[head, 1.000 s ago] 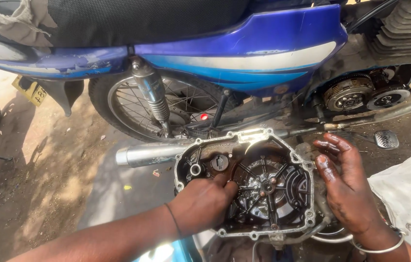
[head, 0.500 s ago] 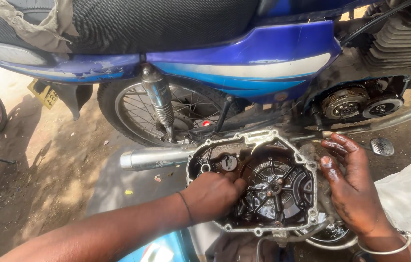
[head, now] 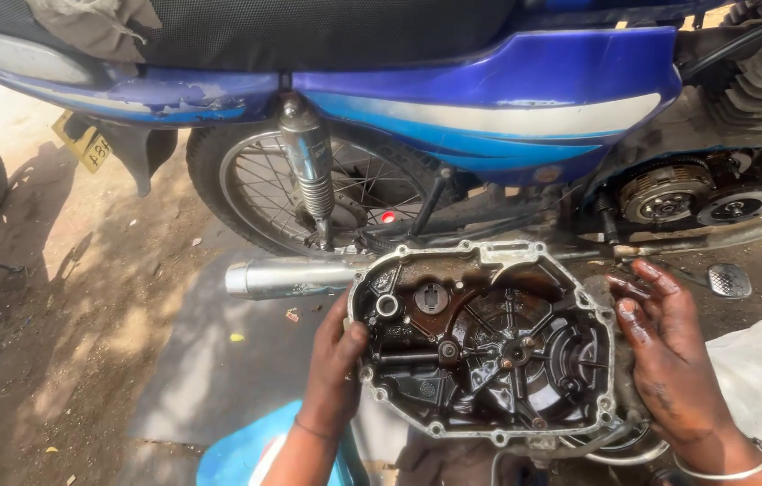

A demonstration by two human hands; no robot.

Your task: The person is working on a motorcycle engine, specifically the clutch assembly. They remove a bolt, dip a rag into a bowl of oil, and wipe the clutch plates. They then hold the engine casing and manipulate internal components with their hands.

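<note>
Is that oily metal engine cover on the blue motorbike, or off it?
Off. Both hands, left hand and right hand, hold the oily metal engine cover inside-up, while the bike's clutch sits exposed.

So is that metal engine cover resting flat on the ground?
No, the engine cover is held up, the left hand and right hand gripping its opposite edges.

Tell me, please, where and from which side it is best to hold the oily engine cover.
Grip the engine cover by its outer flange, from both sides, as the left hand and right hand do. Its open face shows oily ribs and shafts inside, probably slippery; the flat bolt-hole rim likely gives firmer purchase.
</note>
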